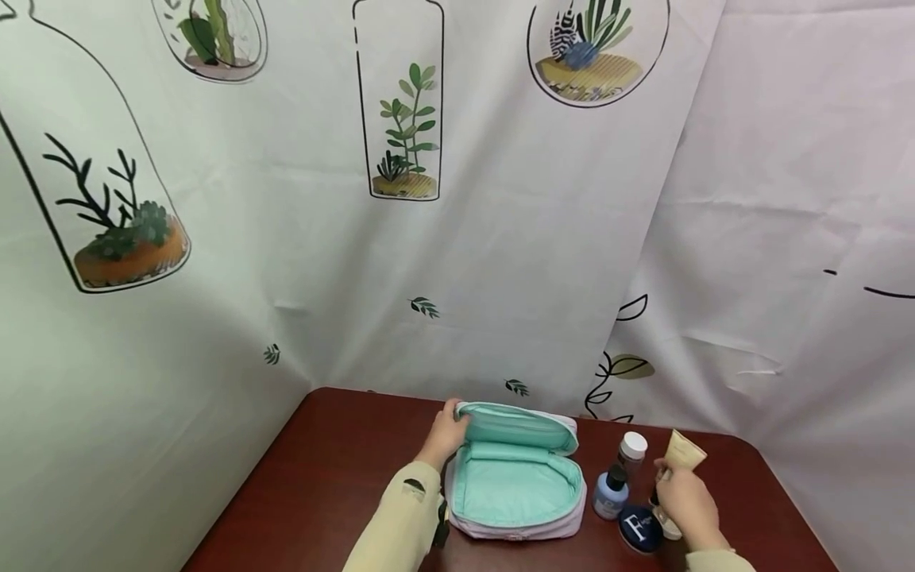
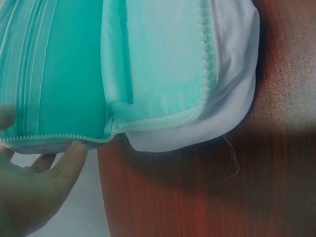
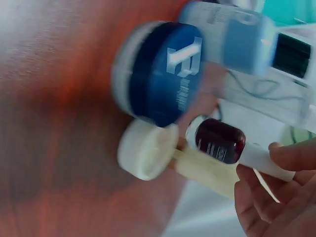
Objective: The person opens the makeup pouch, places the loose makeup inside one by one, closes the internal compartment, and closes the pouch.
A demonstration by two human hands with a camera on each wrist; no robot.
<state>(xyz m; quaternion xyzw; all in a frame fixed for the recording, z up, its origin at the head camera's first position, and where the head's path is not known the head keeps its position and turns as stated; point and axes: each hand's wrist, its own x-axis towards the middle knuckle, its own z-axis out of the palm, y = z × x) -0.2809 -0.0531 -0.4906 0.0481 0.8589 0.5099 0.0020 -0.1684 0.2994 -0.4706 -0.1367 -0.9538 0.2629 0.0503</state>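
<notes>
In the head view my left hand (image 1: 445,435) grips the left edge of the raised lid of a pale zippered pouch (image 1: 516,528) with a mint lining. In the left wrist view, the thumb is on the lining side and the other fingers are against the outside of the lid. My right hand (image 1: 688,502) pinches the white cap of a small dark red bottle (image 3: 220,140), tilted in the right wrist view. Behind that bottle is a cream tube (image 1: 685,450), partly hidden by the hand. A pale round container (image 3: 148,150) sits beside the tube.
Left of my right hand are a jar with a dark blue lid (image 1: 641,529), a blue bottle with a black cap (image 1: 611,496) and a clear bottle with a white cap (image 1: 633,447). All stand on the reddish-brown table (image 1: 343,461). A printed white cloth (image 1: 500,278) hangs behind it.
</notes>
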